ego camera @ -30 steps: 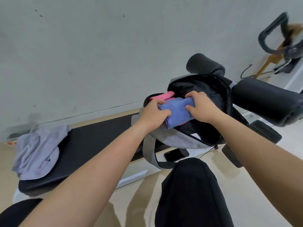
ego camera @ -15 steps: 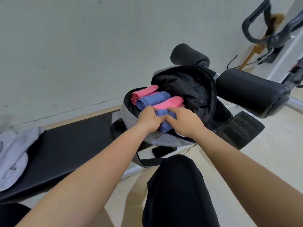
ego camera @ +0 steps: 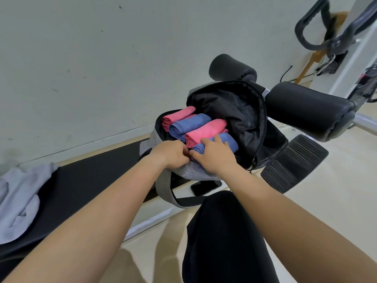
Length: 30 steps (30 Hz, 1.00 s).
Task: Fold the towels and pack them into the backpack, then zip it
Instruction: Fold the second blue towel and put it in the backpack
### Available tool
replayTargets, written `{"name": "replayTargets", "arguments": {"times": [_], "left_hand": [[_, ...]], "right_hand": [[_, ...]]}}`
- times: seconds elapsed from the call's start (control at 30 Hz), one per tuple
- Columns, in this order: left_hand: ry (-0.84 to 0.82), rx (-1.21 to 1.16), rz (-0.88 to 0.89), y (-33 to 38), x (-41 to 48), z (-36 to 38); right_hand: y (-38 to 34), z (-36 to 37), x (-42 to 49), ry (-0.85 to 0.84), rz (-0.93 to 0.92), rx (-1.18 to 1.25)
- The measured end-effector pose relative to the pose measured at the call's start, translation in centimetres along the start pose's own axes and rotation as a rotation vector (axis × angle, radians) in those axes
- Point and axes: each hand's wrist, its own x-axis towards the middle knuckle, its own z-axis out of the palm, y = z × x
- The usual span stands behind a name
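Head view, right hand [ego camera: 214, 158] flat on blue towel [ego camera: 231, 142] in backpack [ego camera: 196, 175], left hand [ego camera: 170, 154] grip unclear, phone [ego camera: 206, 186], grey cloth [ego camera: 18, 201] on bench [ego camera: 81, 180]

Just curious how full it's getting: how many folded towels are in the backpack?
4, side by side: far pink towel at the back, far blue towel next, near pink towel, then near blue towel at the front under the right hand. Others may lie hidden beneath.

On black bench [ego camera: 91, 180]: backpack [ego camera: 195, 175], grey cloth [ego camera: 18, 201]
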Motion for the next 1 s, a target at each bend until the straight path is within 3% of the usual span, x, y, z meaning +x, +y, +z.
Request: {"name": "replayTargets", "arguments": {"times": [0.4,0.53,0.6,0.7,0.8,1.0], "left_hand": [[0.028,-0.362,0.175,-2.9,-3.1,-1.0],[0.162,-0.212,0.151,-2.5,-2.6,-0.6],[0.215,-0.133,0.167,-1.5,-1.8,-0.5],[0.065,-0.046,0.113,-0.1,-0.5,-0.5],[-0.052,-0.012,0.131,0.2,0.4,-0.4],[0.043,-0.251,0.278,-0.6,-0.4,-1.3]], "right_hand": [[1.1,-3.3,1.6,0.018,0.088,-0.173],[-0.1,-3.4,1.0,-0.132,0.038,-0.099],[0.1,-3.7,0.9,-0.110,0.018,-0.046],[1.2,-3.8,0.6,-0.036,0.088,-0.059],[1.3,-3.3,0.3,-0.151,0.115,-0.092],[-0.8,-3.5,1.4,-0.257,0.077,-0.166]]}}
